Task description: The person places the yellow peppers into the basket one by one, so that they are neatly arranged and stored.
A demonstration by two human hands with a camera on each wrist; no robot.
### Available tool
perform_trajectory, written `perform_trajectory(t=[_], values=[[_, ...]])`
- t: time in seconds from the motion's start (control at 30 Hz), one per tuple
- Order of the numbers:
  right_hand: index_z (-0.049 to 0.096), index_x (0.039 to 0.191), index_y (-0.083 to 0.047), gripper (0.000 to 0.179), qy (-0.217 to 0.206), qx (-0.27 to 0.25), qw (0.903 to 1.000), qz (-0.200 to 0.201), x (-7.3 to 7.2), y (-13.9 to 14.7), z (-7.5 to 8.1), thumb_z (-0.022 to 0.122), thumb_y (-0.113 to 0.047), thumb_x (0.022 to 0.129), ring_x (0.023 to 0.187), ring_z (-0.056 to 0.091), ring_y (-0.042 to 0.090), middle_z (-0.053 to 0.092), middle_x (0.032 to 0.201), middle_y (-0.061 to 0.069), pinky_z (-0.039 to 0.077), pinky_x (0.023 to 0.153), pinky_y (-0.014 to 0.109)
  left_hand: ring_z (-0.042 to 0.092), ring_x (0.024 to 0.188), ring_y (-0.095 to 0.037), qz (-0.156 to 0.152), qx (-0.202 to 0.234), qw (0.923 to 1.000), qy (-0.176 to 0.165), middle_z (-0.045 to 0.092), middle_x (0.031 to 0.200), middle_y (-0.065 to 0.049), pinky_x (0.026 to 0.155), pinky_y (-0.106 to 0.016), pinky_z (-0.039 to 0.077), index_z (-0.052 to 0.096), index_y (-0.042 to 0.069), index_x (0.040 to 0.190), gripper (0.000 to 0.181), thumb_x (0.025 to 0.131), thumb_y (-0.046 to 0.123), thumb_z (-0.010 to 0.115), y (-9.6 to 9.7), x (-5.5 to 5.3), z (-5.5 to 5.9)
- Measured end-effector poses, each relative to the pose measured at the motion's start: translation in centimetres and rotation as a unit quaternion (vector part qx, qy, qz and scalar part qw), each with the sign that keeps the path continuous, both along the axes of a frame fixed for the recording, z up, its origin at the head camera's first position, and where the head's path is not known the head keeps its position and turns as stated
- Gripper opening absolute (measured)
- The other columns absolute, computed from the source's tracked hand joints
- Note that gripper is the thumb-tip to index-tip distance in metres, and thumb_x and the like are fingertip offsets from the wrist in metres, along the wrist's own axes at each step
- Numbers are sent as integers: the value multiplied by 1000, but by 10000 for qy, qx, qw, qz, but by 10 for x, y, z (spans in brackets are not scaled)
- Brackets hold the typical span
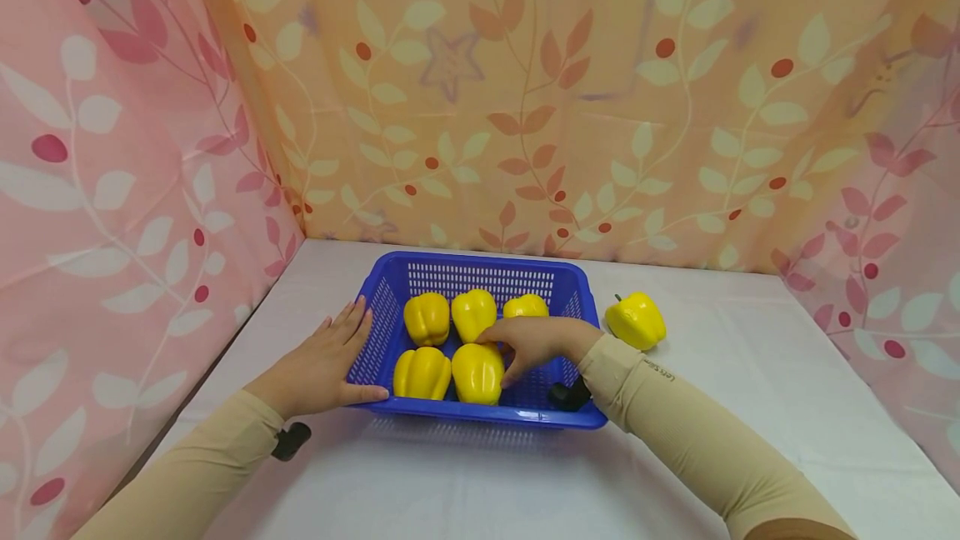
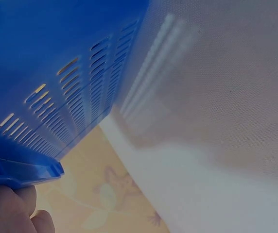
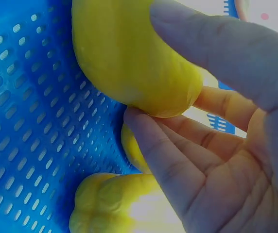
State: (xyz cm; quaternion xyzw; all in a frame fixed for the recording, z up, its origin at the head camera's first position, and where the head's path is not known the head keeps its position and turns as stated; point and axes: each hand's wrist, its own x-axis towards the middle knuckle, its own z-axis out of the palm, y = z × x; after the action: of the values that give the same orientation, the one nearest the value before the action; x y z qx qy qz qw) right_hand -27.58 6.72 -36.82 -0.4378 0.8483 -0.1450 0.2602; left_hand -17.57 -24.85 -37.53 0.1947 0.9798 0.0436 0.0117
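A blue plastic basket [image 1: 487, 413] with slotted walls holds several yellow bell peppers. My right hand [image 1: 536, 340] reaches in over the right side and grips the front-row pepper [image 1: 477, 375] between thumb and fingers. In the right wrist view that same pepper [image 3: 134, 58] lies between the thumb on one side and the fingertips on the other. Another pepper [image 1: 422, 373] sits left of it, with more behind, including one at the back left [image 1: 427, 319]. My left hand [image 1: 322, 365] rests on the basket's left rim, fingers extended, thumb along the near-left corner.
One yellow bell pepper [image 1: 636, 320] lies outside the basket to the right, on the white tabletop [image 1: 720, 407]. Patterned curtains [image 1: 480, 107] stand behind and at both sides. A small black device [image 1: 291, 442] is at the left wrist.
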Motion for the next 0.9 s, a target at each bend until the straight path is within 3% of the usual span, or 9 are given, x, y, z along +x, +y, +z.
perform_trajectory(t=[0.33, 0.67, 0.9], values=[[48, 131, -15, 61, 302, -171, 9994, 48, -1, -1, 1, 73, -26, 77, 97, 55, 17, 54, 112, -7, 45, 85, 20, 3, 139, -36, -13, 13, 10000, -32, 1, 151, -20, 108, -56, 12, 14, -3, 144, 113, 72, 77, 45, 1, 1, 1], [51, 129, -15, 57, 46, -309, 9991, -274, 0, 0, 5, 74, -21, 77, 106, 55, 18, 53, 119, -4, 47, 89, 28, 5, 138, -37, -15, 7, 10000, -8, 2, 151, -21, 108, -56, 12, 15, -4, 144, 112, 72, 76, 47, 1, 1, 1], [52, 128, -11, 55, -28, -608, 9978, -254, -1, 7, 13, 73, -17, 78, 109, 55, 22, 54, 123, 2, 48, 90, 34, 6, 138, -38, -12, -31, 10000, 18, 3, 151, -22, 107, -56, 13, 17, -4, 143, 110, 73, 74, 50, 2, 1, 1]])
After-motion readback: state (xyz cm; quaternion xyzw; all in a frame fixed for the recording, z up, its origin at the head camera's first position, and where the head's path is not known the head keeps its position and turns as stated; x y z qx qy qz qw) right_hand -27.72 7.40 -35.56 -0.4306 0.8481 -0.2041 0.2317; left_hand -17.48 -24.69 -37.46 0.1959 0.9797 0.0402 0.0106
